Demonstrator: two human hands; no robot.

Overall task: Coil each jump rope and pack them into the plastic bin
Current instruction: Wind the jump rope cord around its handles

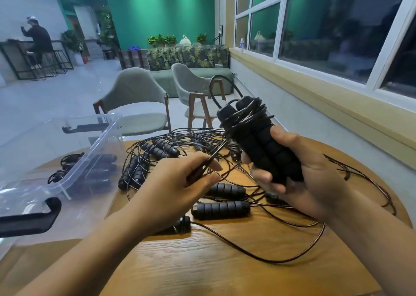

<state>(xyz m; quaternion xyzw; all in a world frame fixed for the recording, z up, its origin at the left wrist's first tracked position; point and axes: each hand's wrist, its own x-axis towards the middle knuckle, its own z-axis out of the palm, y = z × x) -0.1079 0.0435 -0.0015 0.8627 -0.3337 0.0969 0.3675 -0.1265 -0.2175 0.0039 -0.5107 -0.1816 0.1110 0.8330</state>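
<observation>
My right hand (pixel 310 176) grips two black foam jump-rope handles (pixel 265 147) held together upright above the table, with black cord wound several times around their upper part. My left hand (pixel 180 183) pinches that rope's cord (pixel 216 154) just left of the handles. Below lies a tangle of other jump ropes (pixel 162 151) with ribbed black handles (pixel 221 209) on the wooden table (pixel 202 262). A clear plastic bin (pixel 74 156) with black latches stands at the left, holding coiled ropes (pixel 99 169) seen through its wall.
Loose cord (pixel 360 176) trails toward the table's right edge, and a loop (pixel 270 255) lies near the front. Two grey chairs (pixel 139 106) stand behind the table. A windowed wall runs along the right. A person stands far off at the back left.
</observation>
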